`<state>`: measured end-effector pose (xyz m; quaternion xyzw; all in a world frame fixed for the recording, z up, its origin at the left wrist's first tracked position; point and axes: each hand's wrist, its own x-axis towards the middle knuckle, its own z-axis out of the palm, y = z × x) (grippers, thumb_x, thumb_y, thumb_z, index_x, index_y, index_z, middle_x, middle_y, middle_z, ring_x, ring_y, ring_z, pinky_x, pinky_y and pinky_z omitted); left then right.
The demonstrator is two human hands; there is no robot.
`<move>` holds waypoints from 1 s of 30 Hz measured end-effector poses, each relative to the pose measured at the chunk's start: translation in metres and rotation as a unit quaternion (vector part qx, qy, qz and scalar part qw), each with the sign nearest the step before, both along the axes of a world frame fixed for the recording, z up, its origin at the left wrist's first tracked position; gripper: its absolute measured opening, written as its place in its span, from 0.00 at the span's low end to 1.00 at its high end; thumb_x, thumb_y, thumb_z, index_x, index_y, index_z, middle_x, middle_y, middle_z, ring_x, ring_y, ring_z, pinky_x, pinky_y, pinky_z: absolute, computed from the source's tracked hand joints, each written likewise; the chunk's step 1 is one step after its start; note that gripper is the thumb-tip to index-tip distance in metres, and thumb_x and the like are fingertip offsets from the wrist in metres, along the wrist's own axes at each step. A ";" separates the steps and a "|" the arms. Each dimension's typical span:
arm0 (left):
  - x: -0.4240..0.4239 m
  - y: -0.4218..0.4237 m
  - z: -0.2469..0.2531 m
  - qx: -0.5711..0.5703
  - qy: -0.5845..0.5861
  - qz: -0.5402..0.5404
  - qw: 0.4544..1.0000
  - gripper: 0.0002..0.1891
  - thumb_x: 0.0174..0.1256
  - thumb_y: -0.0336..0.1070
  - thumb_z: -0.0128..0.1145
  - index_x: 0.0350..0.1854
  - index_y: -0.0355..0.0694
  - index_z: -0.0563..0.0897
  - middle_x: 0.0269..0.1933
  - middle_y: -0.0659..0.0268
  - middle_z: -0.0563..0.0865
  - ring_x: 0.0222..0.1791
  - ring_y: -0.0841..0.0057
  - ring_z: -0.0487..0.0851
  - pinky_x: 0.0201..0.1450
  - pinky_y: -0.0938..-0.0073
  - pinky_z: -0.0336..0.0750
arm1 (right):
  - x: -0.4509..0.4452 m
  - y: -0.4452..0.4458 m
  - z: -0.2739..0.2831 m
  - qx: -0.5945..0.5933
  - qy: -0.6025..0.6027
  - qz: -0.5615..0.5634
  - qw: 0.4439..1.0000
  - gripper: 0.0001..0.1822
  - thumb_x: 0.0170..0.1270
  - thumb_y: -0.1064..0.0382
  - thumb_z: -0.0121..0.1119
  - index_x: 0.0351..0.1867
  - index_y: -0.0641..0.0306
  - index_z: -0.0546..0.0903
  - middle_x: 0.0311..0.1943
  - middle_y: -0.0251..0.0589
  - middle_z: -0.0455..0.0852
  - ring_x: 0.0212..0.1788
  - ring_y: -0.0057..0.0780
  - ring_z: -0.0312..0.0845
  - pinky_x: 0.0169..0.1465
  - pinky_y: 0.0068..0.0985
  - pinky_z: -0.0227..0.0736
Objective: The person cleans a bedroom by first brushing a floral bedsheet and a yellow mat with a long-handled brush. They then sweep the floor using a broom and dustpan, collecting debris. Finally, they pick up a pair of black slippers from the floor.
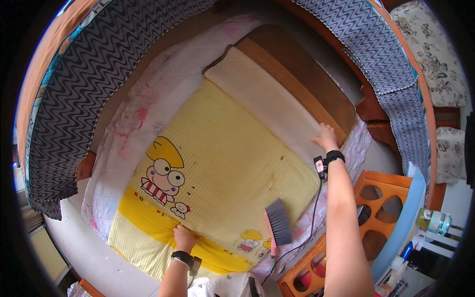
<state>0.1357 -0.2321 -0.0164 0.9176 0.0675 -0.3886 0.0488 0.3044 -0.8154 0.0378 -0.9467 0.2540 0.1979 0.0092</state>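
A yellow striped cloth mat (230,156) with printed cartoon figures lies spread over a pink-and-white sheet (148,92) on the floor. My left hand (184,237) grips a bunched fold of the mat at its bright yellow band. At the mat's far right end, my right hand (327,138) rests with fingers apart on a folded-back beige strip (267,100), beside a brown fabric panel (300,67). A soft brush (278,222) with grey bristles and a pink handle lies on the mat's near right corner.
Sofas draped with grey wavy-patterned covers (100,70) curve around the sheet. At the right stands an orange wooden frame with oval cut-outs (384,193). A black cable (297,247) trails from my right wrist past the brush. A bottle (432,221) stands at the far right.
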 end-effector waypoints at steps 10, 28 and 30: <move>-0.005 0.006 -0.004 -0.027 -0.046 -0.057 0.997 0.43 0.24 0.48 0.77 0.42 0.30 0.67 0.40 0.48 0.76 0.41 0.56 0.78 0.43 0.65 0.76 | -0.128 0.182 0.081 0.354 0.013 0.150 0.923 0.17 0.52 0.61 0.60 0.42 0.64 0.72 0.39 0.50 0.76 0.41 0.47 0.75 0.43 0.39 0.71; 0.001 -0.002 0.006 0.005 -0.010 0.011 1.000 0.42 0.25 0.48 0.77 0.43 0.32 0.67 0.43 0.49 0.77 0.42 0.58 0.79 0.44 0.66 0.77 | -0.105 0.184 0.009 0.236 -0.082 0.109 0.962 0.17 0.47 0.59 0.62 0.37 0.63 0.73 0.38 0.51 0.78 0.42 0.49 0.75 0.43 0.39 0.70; -0.006 0.007 -0.011 -0.015 -0.033 -0.025 0.999 0.42 0.26 0.50 0.76 0.43 0.31 0.68 0.43 0.50 0.77 0.43 0.58 0.79 0.44 0.65 0.77 | -0.114 0.220 0.040 0.204 -0.117 0.124 0.964 0.13 0.51 0.64 0.55 0.39 0.63 0.70 0.37 0.57 0.78 0.42 0.55 0.75 0.43 0.46 0.70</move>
